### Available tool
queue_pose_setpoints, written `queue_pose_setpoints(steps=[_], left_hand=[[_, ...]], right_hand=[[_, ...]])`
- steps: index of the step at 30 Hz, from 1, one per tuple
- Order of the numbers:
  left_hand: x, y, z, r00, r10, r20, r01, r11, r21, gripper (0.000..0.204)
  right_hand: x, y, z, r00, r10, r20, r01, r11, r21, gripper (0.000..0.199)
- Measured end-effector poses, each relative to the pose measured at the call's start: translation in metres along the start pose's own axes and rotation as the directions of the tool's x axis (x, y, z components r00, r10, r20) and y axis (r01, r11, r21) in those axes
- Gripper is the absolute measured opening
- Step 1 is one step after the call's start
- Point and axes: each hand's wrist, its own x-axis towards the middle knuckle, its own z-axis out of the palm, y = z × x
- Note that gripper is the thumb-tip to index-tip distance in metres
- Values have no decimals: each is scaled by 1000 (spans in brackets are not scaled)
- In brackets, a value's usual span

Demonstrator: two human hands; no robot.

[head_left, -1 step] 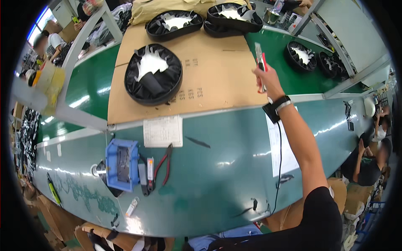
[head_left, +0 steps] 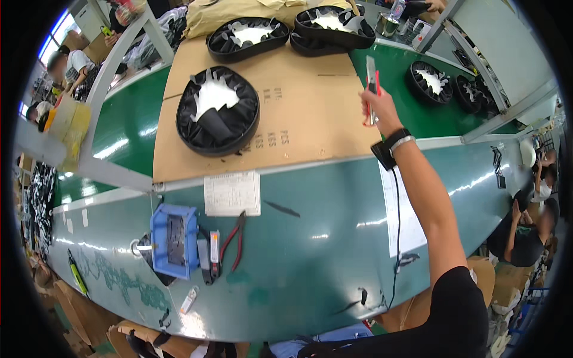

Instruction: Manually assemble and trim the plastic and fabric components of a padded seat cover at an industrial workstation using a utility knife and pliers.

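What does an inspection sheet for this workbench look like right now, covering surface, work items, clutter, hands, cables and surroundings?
Surface: green bench with a cardboard sheet across the conveyor.
Job's things: red utility knife raised above the cardboard; black padded piece with white lining lies on it.
Clutter: blue tray, red-handled pliers, paper form.
Hands: right hand grips the knife; left hand not in view.
Cables: black cord runs from the wrist strap toward the bench edge.
Surroundings: seated people at both sides.
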Motion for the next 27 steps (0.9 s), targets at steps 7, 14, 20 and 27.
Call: queue_pose_setpoints(steps=[7, 14, 20, 27], left_hand=[[14, -46, -9, 781, -599, 178, 620, 777, -108, 26], [36, 45, 12, 749, -552, 367, 632, 762, -143, 32], [42, 77, 0, 760, -263, 594, 327, 945, 0, 39], [55, 189, 67, 937, 230, 262, 86, 577, -812, 57]], right_hand=[[172, -23, 56, 998, 16, -58, 1, 960, 279, 51], [205, -5, 49, 971, -191, -142, 210, 970, 127, 39], [-3, 5, -5, 993, -40, 107, 44, 998, -38, 22], [-264, 5, -33, 728, 181, 661, 151, 898, -412, 21]])
